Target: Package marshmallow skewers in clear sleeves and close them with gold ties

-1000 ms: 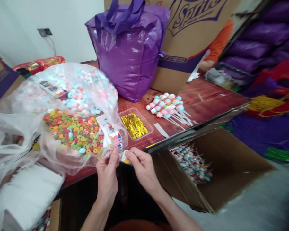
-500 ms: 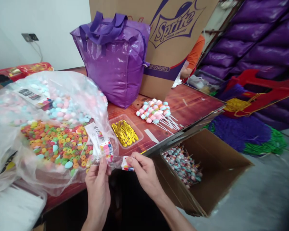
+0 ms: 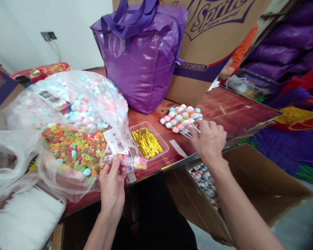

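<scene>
Clear plastic, printed pink, white and yellow at its end, makes up the small wrapper (image 3: pixel 140 162) pinched between the thumb and fingers of the left hand (image 3: pixel 112 182); it points right, above the near edge of the red-brown table (image 3: pixel 234 100). The right hand (image 3: pixel 210 139) reaches out to a cluster of marshmallow skewers (image 3: pixel 181 118), its fingers bent over their white sticks; whether they have closed on one cannot be told. The skewers lie side by side on the table, pastel pink, blue and white pieces toward the far side, sticks toward the person.

Between the two hands, a shallow clear tray (image 3: pixel 167 150) holds gold twist ties (image 3: pixel 147 142), and a white strip (image 3: pixel 177 148) lies just right of it. Left of the tray, a large translucent bag (image 3: pixel 65 182) spreads open around colourful gummy rings (image 3: pixel 74 149), with pastel marshmallows (image 3: pixel 85 111) behind them. Thin white sticks (image 3: pixel 28 215) fill a container at the lower left. Behind stand a shiny purple tote bag (image 3: pixel 139 66) and a tall printed carton (image 3: pixel 187 86), with another person's orange sleeve (image 3: pixel 246 48) beyond. Below the table's right edge, an open cardboard box (image 3: pixel 250 187) contains more candy pieces (image 3: pixel 203 182).
</scene>
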Motion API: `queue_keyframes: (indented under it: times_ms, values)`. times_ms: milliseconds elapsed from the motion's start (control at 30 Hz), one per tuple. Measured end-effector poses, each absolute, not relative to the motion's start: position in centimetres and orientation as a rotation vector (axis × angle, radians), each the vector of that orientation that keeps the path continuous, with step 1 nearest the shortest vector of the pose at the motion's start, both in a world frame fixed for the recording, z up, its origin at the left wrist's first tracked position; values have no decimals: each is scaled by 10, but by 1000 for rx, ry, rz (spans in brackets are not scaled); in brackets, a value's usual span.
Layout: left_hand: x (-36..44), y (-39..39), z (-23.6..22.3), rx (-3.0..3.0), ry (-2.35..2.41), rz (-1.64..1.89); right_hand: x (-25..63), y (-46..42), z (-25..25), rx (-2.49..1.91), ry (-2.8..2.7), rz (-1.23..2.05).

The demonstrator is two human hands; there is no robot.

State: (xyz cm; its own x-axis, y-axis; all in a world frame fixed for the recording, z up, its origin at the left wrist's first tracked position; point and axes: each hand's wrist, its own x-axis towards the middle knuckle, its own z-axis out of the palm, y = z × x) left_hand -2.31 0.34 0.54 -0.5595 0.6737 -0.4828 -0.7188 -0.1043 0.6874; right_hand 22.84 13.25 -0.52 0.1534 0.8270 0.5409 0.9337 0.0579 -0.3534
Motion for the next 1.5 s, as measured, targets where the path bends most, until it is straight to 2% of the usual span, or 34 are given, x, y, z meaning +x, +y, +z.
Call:
queue_keyframes:
  times_ms: [67, 200, 367, 500, 867, 1500]
  values:
    - [-28, 3, 4, -86, 1157, 1842, 244, 149, -14, -1839, -1770, -255]
    - [-36, 2, 2, -105, 1133, 1833, 248, 142, -27, -1667, -1718, -124]
    - [-45, 2, -1, -131, 1117, 1846, 208, 72, -14, -1367, -1485, 316]
    - [-47, 3, 0, -148, 1114, 1863, 176, 16, -4, -1155, -1605, 498]
    - [-46, -5, -2, 38, 1106, 1865, 187, 0, -3, -994, -1897, 478]
    - [-34, -12, -23, 347, 1271, 1928, 168, -14, -14, -1039, -1770, 855]
